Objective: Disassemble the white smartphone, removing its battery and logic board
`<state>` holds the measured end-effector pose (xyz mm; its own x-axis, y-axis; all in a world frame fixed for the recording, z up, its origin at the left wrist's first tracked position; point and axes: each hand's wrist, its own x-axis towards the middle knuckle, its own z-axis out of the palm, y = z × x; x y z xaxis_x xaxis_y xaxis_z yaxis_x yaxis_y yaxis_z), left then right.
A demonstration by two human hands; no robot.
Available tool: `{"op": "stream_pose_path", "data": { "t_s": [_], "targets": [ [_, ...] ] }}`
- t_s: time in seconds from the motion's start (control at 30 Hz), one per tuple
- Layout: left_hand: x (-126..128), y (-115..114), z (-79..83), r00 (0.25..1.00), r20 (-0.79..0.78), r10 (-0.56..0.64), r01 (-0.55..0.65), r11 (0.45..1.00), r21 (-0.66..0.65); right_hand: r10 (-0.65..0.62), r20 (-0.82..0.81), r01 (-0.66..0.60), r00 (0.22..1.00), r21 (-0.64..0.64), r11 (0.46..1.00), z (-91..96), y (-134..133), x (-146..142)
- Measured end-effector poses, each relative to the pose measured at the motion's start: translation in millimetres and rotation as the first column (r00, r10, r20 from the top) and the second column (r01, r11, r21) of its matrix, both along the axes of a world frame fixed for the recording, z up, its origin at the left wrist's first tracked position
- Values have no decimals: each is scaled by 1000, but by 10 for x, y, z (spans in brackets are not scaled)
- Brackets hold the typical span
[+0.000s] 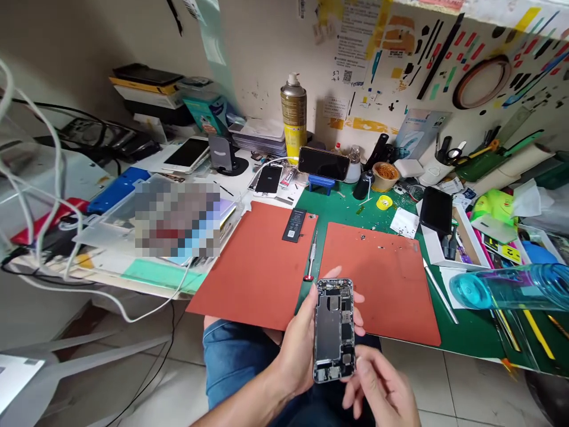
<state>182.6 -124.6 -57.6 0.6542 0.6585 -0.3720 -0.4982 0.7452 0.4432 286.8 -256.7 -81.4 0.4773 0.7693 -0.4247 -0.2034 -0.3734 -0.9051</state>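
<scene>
In the head view, my left hand (299,339) is closed around an opened phone body (329,332), with its thumb along the left edge and fingertips showing past the right edge. The phone's inside faces up, with an uncovered battery bay and circuit parts. Close to the lower right corner of the phone is my right hand (382,385). Its thumb and forefinger are drawn together; anything between them is too small to make out. Beyond the phone, a black phone battery (294,226) lies on the left orange-brown mat (253,267). A screwdriver (312,258) lies at that mat's right edge.
A second orange-brown mat (377,284) carries tiny parts. To the right lie tweezers (440,290), a blue bottle (511,286) and a white box (471,246) of tools. At the back stand a spray can (293,112) and a propped phone (323,164). White cables (57,178) hang at left.
</scene>
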Motion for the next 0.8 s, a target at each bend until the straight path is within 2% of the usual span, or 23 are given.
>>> {"op": "stream_pose_path", "data": {
  "t_s": [0.03, 0.1, 0.17, 0.23, 0.3, 0.5, 0.8],
  "targets": [
    [-8, -14, -9, 1000, 3, 3, -3, 1000, -7, -23, 166, 21, 986, 19, 1000, 43, 20, 68],
    [-25, -49, -28, 1000, -6, -2, 2, 1000, -15, -63, 438, 14, 897, 114, 993, 152, 88, 228],
    [-41, -94, -51, 999, -24, -30, 29, 999, -25, 4, 549, -142, 836, 210, 967, 265, 189, 368],
    [-63, -141, -82, 996, -48, -70, 66, 996, -64, 111, 578, -301, 808, 243, 922, 355, 310, 445],
    [-86, -180, -117, 993, -68, -93, 86, 991, -99, 178, 570, -368, 802, 237, 899, 418, 431, 456],
    [-96, -204, -154, 995, -11, -101, 100, 991, -91, 214, 590, -432, 778, 256, 865, 501, 664, 374],
    [-70, -202, -176, 997, 7, -78, 78, 997, -20, 208, 679, -493, 704, 256, 832, 502, 768, 392]
  ]
}}
